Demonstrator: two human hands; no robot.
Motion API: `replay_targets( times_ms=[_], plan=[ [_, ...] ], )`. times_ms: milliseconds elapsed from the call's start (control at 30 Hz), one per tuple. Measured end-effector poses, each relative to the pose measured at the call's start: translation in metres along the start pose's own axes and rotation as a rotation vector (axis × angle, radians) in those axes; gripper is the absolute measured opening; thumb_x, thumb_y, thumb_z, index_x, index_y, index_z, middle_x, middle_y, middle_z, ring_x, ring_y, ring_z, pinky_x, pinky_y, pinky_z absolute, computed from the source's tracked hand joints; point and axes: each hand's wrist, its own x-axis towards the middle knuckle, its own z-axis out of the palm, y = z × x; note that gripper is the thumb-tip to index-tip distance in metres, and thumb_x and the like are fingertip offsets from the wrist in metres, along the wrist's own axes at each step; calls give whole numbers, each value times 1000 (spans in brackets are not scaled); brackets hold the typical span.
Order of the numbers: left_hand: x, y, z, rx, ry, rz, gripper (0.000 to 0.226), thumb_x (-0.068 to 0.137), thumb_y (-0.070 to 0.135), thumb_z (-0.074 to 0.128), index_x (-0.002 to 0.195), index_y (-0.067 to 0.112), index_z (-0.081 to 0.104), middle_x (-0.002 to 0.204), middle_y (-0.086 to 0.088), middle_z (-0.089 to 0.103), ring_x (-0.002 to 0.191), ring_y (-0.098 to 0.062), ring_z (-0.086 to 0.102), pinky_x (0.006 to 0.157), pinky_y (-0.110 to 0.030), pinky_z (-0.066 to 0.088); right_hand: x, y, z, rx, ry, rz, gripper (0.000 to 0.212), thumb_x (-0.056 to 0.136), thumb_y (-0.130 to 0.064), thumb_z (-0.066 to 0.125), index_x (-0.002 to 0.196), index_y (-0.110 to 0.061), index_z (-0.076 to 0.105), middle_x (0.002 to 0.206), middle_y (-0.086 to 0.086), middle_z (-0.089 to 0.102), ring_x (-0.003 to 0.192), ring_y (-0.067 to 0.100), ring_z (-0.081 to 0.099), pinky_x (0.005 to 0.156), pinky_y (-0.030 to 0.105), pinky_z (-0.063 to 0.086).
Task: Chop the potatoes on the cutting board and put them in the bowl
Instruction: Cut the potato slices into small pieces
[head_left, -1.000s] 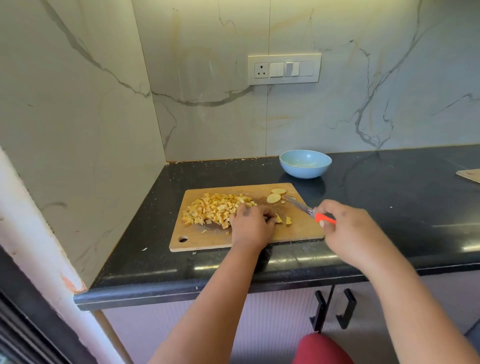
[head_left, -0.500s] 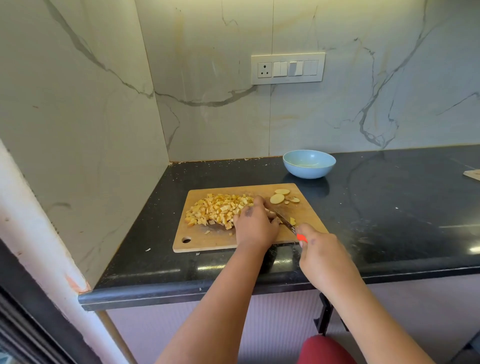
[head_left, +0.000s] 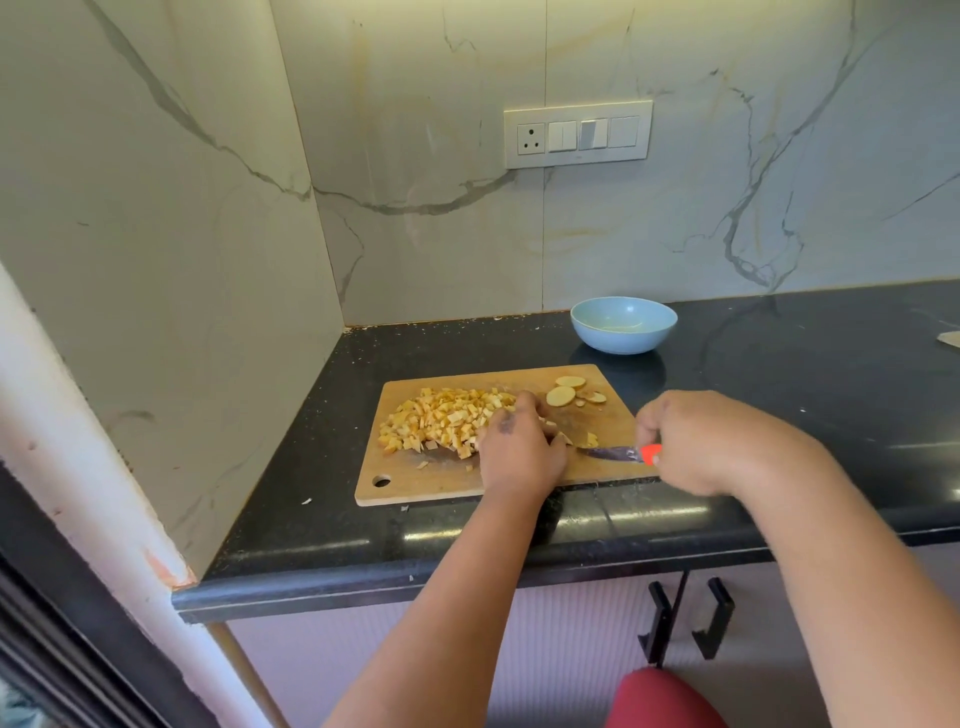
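Swung out rightward since a moment ago, the knife (head_left: 610, 453) lies low over the cutting board (head_left: 441, 480), right hand (head_left: 696, 441) clamped on its handle. Left hand (head_left: 517, 449) curls over slippery, firm potato pieces (head_left: 447, 423); bowl (head_left: 623, 325) sits behind.

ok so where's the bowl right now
The blue bowl sits on the black counter by the back wall, just behind the cutting board's right corner.

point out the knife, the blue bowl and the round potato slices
knife (head_left: 613, 453): head view, middle of the blade
blue bowl (head_left: 623, 340): head view, front outer wall
round potato slices (head_left: 560, 396): head view, face of the largest slice
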Motion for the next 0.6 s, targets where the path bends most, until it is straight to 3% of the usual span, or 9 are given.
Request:
replay_targets(
  times_ms=[100,267,367,467,600],
  plan=[
    [0,0,0,-22,-18,38,28,89,22,59,117,21,54,101,2,67,109,-20,52,89,-36,48,-6,30,6,297,96,-32,17,97,-20,53,95,-34,61,88,-10,51,79,13,54,62,27,40],
    [-3,8,-1,-48,16,161,23,94,10,55,116,16,60,106,0,67,105,-19,55,91,-34,49,1,62,42,676,261,61,18,98,-21,53,104,-35,62,85,-2,58,72,18,57,56,29,43],
    [-4,17,0,15,25,149,24,97,26,56,118,14,57,109,-3,65,103,-21,56,88,-34,50,10,61,56,722,288,50,17,99,-23,51,105,-36,60,85,1,61,74,22,60,59,28,44],
    [-3,27,6,154,-86,79,48,93,49,57,124,13,55,118,-6,59,114,-23,49,93,-32,42,23,56,64,741,353,51,18,99,-22,51,108,-35,60,90,-2,59,74,14,56,55,25,40],
    [6,34,11,282,-195,156,39,97,41,54,120,10,59,123,-11,56,118,-27,46,98,-35,39,32,49,76,688,423,26,18,99,-19,51,109,-32,59,94,-2,61,73,6,52,54,18,37]
  ],
)
